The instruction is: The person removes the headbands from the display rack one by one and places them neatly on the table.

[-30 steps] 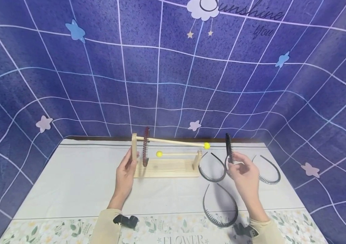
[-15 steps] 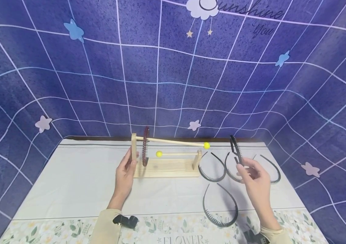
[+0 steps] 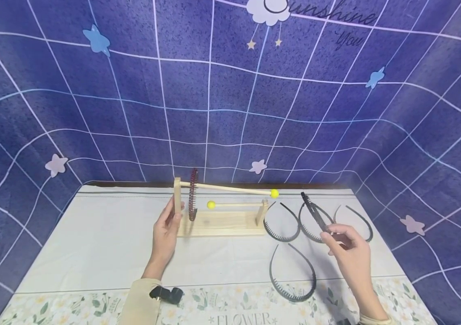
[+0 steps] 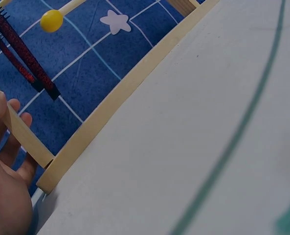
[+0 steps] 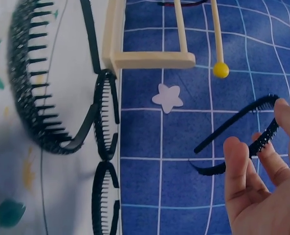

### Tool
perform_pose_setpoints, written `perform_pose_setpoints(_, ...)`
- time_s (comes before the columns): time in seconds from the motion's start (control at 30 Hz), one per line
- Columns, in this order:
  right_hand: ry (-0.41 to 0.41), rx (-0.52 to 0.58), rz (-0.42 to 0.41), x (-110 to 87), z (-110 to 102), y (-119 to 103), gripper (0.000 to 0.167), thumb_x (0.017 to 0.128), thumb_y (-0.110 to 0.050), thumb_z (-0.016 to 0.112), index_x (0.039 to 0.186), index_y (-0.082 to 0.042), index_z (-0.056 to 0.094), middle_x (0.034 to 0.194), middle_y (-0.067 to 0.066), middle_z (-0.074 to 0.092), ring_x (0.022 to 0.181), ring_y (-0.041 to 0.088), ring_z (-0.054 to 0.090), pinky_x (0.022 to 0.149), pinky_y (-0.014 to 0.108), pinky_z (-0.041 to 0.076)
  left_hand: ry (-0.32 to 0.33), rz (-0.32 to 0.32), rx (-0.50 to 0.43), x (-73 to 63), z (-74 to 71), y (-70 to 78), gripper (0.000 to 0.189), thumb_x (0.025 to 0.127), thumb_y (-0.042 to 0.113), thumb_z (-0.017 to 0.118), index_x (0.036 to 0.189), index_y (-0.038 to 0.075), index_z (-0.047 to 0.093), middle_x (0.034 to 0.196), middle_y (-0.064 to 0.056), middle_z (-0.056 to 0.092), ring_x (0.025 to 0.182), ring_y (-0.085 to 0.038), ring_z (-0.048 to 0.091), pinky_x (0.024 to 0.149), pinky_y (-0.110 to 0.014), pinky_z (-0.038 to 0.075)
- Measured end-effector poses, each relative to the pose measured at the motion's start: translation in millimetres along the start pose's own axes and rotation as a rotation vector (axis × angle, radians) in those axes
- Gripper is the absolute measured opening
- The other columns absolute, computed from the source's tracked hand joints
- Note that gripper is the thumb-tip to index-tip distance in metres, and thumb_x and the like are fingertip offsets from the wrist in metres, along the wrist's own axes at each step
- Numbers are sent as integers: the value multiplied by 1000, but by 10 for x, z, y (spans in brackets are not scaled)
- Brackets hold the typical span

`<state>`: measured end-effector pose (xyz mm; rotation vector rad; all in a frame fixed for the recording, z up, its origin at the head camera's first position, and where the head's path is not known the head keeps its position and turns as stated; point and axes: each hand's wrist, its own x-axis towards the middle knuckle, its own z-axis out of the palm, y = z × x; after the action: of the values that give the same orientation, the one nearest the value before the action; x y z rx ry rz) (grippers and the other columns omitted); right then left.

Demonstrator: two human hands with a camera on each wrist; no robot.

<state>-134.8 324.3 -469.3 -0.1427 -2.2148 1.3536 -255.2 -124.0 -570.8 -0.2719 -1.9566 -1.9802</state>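
Note:
My left hand point(image 3: 166, 237) grips the left upright point(image 3: 177, 196) of a wooden rack point(image 3: 222, 224). From that upright a long peg with a yellow ball end point(image 3: 274, 193) runs to the right. A dark red toothed headband point(image 3: 193, 198) hangs on this peg near the upright; in the left wrist view its red ends point(image 4: 30, 58) dangle beside the hand. My right hand point(image 3: 350, 253) pinches a black toothed headband point(image 3: 314, 212), raised over the table right of the rack. The right wrist view shows fingers and thumb on this glittery black band point(image 5: 237, 117), its two tips pointing away.
Several black headbands lie on the white table: one in front point(image 3: 293, 295), one beside the rack point(image 3: 282, 237), others farther right, including one by the table edge point(image 3: 370, 225). A shorter lower peg with a yellow ball point(image 3: 211, 204) extends left from the right upright. A blue patterned cloth point(image 3: 230, 126) rises behind.
My right hand has moved right and toward me, lowering the black headband, which has gone from nearly upright to slanting. The left hand stays on the upright.

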Motion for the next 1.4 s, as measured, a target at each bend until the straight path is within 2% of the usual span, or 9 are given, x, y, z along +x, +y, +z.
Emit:
perform_pose_setpoints(0.2, -19, 43, -41, -45, -68, 45, 21, 90, 13, 85, 109, 8, 76, 126, -3, 70, 91, 3, 74, 63, 20, 67, -18, 12, 20, 3, -16, 9, 56, 119, 13, 51, 173, 17, 39, 157, -32, 55, 147, -20, 59, 127, -18, 42)
perform_pose_setpoints(0.37, -4, -19, -37, -91, -173, 111, 29, 85, 14, 89, 112, 6, 79, 137, -2, 68, 102, -3, 73, 75, 13, 66, -29, 22, 27, 10, -20, 9, 56, 119, 15, 52, 173, 19, 39, 159, -27, 56, 143, -3, 59, 126, -18, 43)
perform_pose_setpoints(0.47, 15, -79, -21, -129, -260, 176, 34, 84, 11, 92, 115, 3, 81, 142, -5, 68, 108, -8, 70, 82, 8, 63, -37, 26, 21, 15, -14, -1, 56, 119, 15, 52, 173, 20, 40, 159, -28, 56, 142, 0, 58, 126, -18, 43)
perform_pose_setpoints(0.57, 35, -102, 2, -167, -350, 270, 37, 82, 10, 94, 117, 3, 81, 146, -4, 67, 108, -11, 70, 85, 8, 63, -39, 31, 12, 17, -8, -5, 55, 119, 15, 52, 173, 20, 40, 159, -29, 56, 144, -6, 59, 126, -19, 44)
perform_pose_setpoints(0.7, 47, -126, 32, -209, -444, 380, 39, 82, 8, 95, 118, 4, 81, 151, 0, 67, 108, -15, 69, 86, 7, 62, -31, 34, 8, 14, -12, -5, 55, 119, 14, 53, 172, 20, 41, 157, -30, 57, 147, -20, 59, 126, -20, 45)
perform_pose_setpoints(0.8, 46, -152, 54, -236, -498, 421, 39, 83, 5, 96, 119, 3, 82, 151, -2, 67, 106, -17, 68, 85, 6, 62, -28, 28, 7, 12, -19, -6, 55, 119, 14, 53, 173, 19, 41, 157, -30, 57, 149, -31, 57, 126, -20, 44)
perform_pose_setpoints(0.9, 29, -157, 55, -258, -555, 450, 40, 83, 6, 95, 120, 4, 80, 150, -6, 66, 103, -16, 70, 85, 8, 63, -29, 19, 9, 8, -23, -5, 55, 119, 15, 52, 173, 20, 40, 158, -31, 56, 150, -34, 55, 126, -20, 44)
perform_pose_setpoints(1.2, -64, -116, -32, -315, -722, 627, 40, 81, 18, 90, 118, 12, 76, 152, -17, 62, 94, -5, 78, 85, 17, 67, -21, 20, -7, 11, -9, 29, 56, 118, 12, 53, 172, 19, 41, 157, -31, 57, 148, -24, 58, 126, -21, 44)
perform_pose_setpoints(1.4, -96, -151, -98, -345, -782, 742, 41, 77, 18, 93, 114, 10, 78, 154, -17, 63, 97, -8, 76, 86, 17, 66, -21, 16, 2, 8, -16, 21, 56, 118, 12, 54, 172, 18, 41, 157, -26, 59, 145, -13, 60, 126, -20, 45)
